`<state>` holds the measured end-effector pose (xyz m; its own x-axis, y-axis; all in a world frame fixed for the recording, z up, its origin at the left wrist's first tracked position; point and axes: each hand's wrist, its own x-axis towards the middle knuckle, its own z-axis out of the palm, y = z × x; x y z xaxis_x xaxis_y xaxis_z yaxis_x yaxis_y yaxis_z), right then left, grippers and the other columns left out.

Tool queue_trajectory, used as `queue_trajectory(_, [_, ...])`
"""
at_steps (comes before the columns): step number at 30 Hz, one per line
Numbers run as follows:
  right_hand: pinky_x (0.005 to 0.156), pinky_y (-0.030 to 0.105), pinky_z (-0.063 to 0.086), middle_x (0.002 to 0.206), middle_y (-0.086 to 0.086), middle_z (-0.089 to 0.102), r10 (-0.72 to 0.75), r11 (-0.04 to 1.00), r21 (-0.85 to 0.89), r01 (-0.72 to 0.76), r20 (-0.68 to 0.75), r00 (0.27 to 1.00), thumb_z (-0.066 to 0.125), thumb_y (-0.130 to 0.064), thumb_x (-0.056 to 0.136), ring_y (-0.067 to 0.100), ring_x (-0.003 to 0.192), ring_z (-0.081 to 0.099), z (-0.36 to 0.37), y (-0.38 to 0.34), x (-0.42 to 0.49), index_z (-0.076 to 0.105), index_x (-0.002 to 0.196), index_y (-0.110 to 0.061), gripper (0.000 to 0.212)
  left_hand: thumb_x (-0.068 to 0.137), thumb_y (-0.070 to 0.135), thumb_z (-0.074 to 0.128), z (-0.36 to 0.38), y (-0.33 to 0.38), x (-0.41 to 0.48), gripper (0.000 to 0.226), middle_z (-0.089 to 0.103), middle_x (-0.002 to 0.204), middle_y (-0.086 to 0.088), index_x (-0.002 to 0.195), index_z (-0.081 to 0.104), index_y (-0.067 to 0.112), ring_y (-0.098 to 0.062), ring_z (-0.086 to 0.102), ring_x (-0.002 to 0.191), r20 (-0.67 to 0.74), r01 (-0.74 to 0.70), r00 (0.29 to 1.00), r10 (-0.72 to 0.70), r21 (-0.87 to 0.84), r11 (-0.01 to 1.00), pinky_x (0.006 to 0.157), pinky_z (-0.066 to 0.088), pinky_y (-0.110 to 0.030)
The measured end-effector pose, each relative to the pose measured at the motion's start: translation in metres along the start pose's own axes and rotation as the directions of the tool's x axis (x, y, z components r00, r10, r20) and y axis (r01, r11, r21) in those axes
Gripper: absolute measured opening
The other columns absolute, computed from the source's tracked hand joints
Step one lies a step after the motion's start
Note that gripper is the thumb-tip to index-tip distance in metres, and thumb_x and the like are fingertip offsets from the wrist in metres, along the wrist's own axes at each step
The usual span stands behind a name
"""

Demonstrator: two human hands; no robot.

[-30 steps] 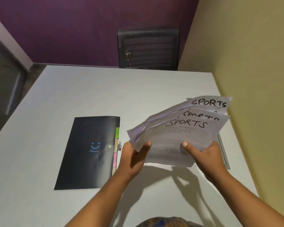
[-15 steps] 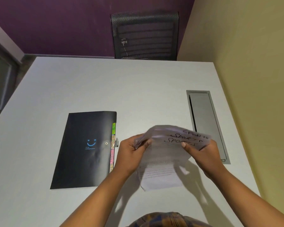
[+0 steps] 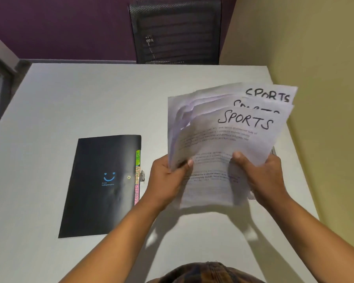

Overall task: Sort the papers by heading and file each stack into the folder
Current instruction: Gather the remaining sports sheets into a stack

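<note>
Head view: both hands hold one fanned stack of papers in the air, just right of the folder and not touching it. Three sheets show the heading "SPORTS"; headings of the sheets behind are hidden.

Left hand pinches the stack's left edge, thumb on front, other fingers mostly hidden behind. Right hand pinches the lower right part the same way, thumb on the printed side, rest curled behind.

The folder lies flat on the worktop, black cover closed, snap button apparently done up. Coloured tabs stick out along its right edge: green "HR", orange "ADMIN", pink unreadable.

Progress, my judgement: sorting looks done for at least this pile, since every visible heading matches. Filing of it is not yet done: the folder needs opening, the sports section finding, the fan squaring up, then sliding in. Can't tell whether other stacks are already inside.
</note>
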<state>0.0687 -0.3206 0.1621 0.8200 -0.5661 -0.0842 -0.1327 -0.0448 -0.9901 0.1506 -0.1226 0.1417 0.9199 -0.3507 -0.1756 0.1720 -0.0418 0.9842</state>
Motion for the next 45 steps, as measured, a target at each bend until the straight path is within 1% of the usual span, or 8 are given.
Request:
queue_trajectory(6, [0.077, 0.0, 0.046, 0.1, -0.019, 0.063, -0.128, 0.992, 0.008, 0.128, -0.008, 0.992, 0.08, -0.001, 0.076, -0.018, 0.092, 0.062, 0.006, 0.0, 0.012, 0.054, 0.099, -0.035, 0.049, 0.087, -0.001, 0.068, 0.007, 0.014, 0.014, 0.047, 0.065, 0.09, 0.042, 0.097, 0.06, 0.044, 0.017, 0.06, 0.088, -0.046, -0.278, 0.955, 0.292, 0.2, 0.94, 0.078, 0.049, -0.015])
queue_trajectory(9, [0.086, 0.009, 0.046, 0.1, -0.026, 0.063, 0.057, 0.996, -0.072, -0.049, 0.118, 0.991, 0.089, -0.04, 0.065, -0.002, 0.11, 0.063, 0.01, 0.019, 0.018, 0.056, 0.105, -0.034, 0.052, 0.084, -0.002, 0.072, 0.002, 0.0, 0.023, 0.046, 0.068, 0.083, 0.03, 0.102, 0.062, 0.039, 0.018, 0.061, 0.085, -0.027, -0.274, 0.957, 0.289, 0.245, 0.93, 0.076, 0.046, -0.005])
queue_trajectory(17, [0.071, 0.008, 0.051, 0.079, -0.026, 0.074, -0.042, 0.994, -0.096, 0.047, 0.051, 0.998, 0.078, 0.002, 0.078, -0.007, 0.081, 0.07, 0.01, 0.036, 0.028, 0.069, 0.085, -0.035, 0.038, 0.085, 0.004, 0.073, -0.003, -0.02, 0.037, 0.028, 0.072, 0.085, 0.005, 0.1, 0.073, 0.028, -0.009, 0.064, 0.076, 0.031, -0.246, 0.969, 0.247, 0.263, 0.933, 0.063, 0.05, -0.033])
queue_trajectory(22, [0.079, 0.01, 0.05, 0.086, -0.025, 0.074, -0.149, 0.981, -0.11, 0.16, 0.101, 0.984, 0.077, 0.006, 0.077, -0.004, 0.088, 0.07, 0.002, 0.03, 0.035, 0.072, 0.087, -0.033, 0.04, 0.078, 0.007, 0.079, -0.01, -0.017, 0.045, 0.035, 0.073, 0.109, 0.004, 0.111, 0.07, 0.007, -0.012, 0.068, 0.104, 0.03, -0.349, 0.934, 0.356, 0.286, 0.892, 0.092, 0.051, -0.024])
queue_trajectory(33, [0.076, 0.007, 0.049, 0.08, -0.031, 0.072, -0.099, 0.994, -0.036, 0.1, 0.037, 0.994, 0.079, 0.0, 0.075, -0.012, 0.082, 0.067, 0.009, 0.045, 0.039, 0.074, 0.081, -0.05, 0.05, 0.082, -0.003, 0.071, -0.005, -0.012, 0.059, 0.012, 0.07, 0.076, 0.008, 0.084, 0.071, 0.009, 0.006, 0.063, 0.074, 0.111, -0.434, 0.899, 0.423, 0.346, 0.832, 0.067, 0.046, -0.009])
queue_trajectory(36, [0.078, 0.008, 0.05, 0.087, -0.026, 0.074, -0.04, 0.996, -0.08, 0.043, 0.04, 0.998, 0.081, -0.006, 0.073, -0.009, 0.087, 0.068, 0.016, 0.065, 0.045, 0.072, 0.092, -0.034, 0.035, 0.087, 0.005, 0.069, -0.002, -0.034, 0.072, 0.012, 0.064, 0.067, -0.008, 0.078, 0.069, -0.003, -0.008, 0.053, 0.065, 0.122, -0.351, 0.936, 0.33, 0.399, 0.847, 0.061, 0.048, -0.023])
queue_trajectory(39, [0.081, 0.011, 0.051, 0.098, -0.013, 0.074, -0.006, 0.993, -0.116, 0.012, 0.055, 0.998, 0.078, -0.004, 0.076, -0.002, 0.097, 0.069, 0.02, 0.073, 0.046, 0.068, 0.107, -0.018, 0.035, 0.084, -0.002, 0.07, 0.002, -0.044, 0.074, 0.003, 0.062, 0.074, 0.012, 0.083, 0.073, -0.002, 0.01, 0.057, 0.072, 0.083, -0.321, 0.945, 0.315, 0.398, 0.859, 0.071, 0.042, -0.003])
queue_trajectory(45, [0.082, 0.008, 0.05, 0.102, -0.016, 0.072, 0.006, 0.991, -0.13, 0.007, 0.1, 0.995, 0.076, 0.0, 0.08, -0.006, 0.101, 0.065, 0.024, 0.086, 0.047, 0.064, 0.108, -0.036, 0.046, 0.087, 0.007, 0.072, 0.002, -0.06, 0.08, 0.029, 0.07, 0.087, 0.031, 0.095, 0.07, 0.035, 0.008, 0.065, 0.087, 0.029, -0.106, 0.994, 0.102, 0.272, 0.957, 0.078, 0.05, -0.015])
